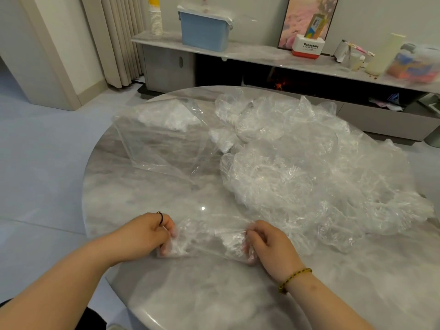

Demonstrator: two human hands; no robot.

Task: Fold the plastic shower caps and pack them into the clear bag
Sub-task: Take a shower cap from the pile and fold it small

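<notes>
Grey marbled stone forms the round table [190, 294], which stands on a pale floor. At its near edge the left hand [145, 234] and the right hand [269, 244] each pinch one end of a single shower cap [207, 239]. The fingers of both are curled tight round bunched plastic, and the cap is pulled flat between them just above the tabletop. A dark ring [160, 216] sits on a left finger and a beaded bracelet [295, 277] circles the right wrist.

From the held cap, at about one o'clock and reaching to the table's right rim, lies a large crumpled pile of loose caps [309, 175]. Its nearest folds are just beside the right hand. At eleven o'clock the clear bag [162, 148] lies on the table, well apart from the hands, with whitish folded caps [171, 115] at its far end.

Beyond the table at twelve o'clock runs a low sideboard [250, 53]. On it are a blue bin [204, 32], a stack of paper cups [156, 20] and a white and red box [307, 47]. A pleated curtain [119, 39] hangs at ten o'clock.
</notes>
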